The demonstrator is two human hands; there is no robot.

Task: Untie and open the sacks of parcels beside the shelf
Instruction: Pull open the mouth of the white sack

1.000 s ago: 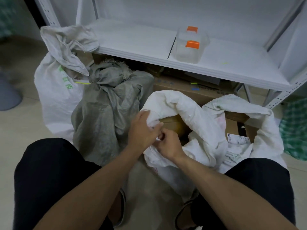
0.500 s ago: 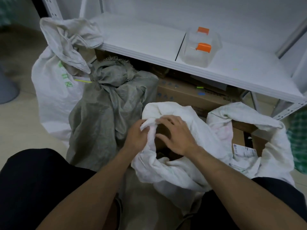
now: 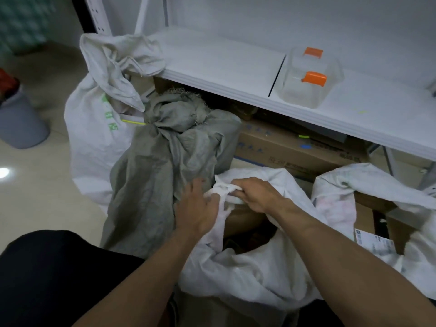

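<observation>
I have the near white sack (image 3: pixel 259 274) just in front of the shelf (image 3: pixel 224 64), with its mouth partly spread. My right hand (image 3: pixel 259 194) is clenched round a bunched twist of the rim. My left hand (image 3: pixel 198 208) lies close beside it, fingers fairly straight, thumb resting on the cloth.

I judge the best move is to pin the rim with the left hand, draw the twist loose with the right, then roll the edge outward all round.

Inside the sack I see a brown cardboard box (image 3: pixel 243 215). The second open sack (image 3: pixel 335 197), further along the shelf front, gapes over a labelled parcel (image 3: pixel 375 241). The grey sack (image 3: pixel 153 185) at the shelf's left corner is knotted at the top. The far white sack (image 3: pixel 94 138) is tied too, its neck draped on the shelf board. A clear tub (image 3: pixel 311 90) with orange clips sits on the shelf.
</observation>
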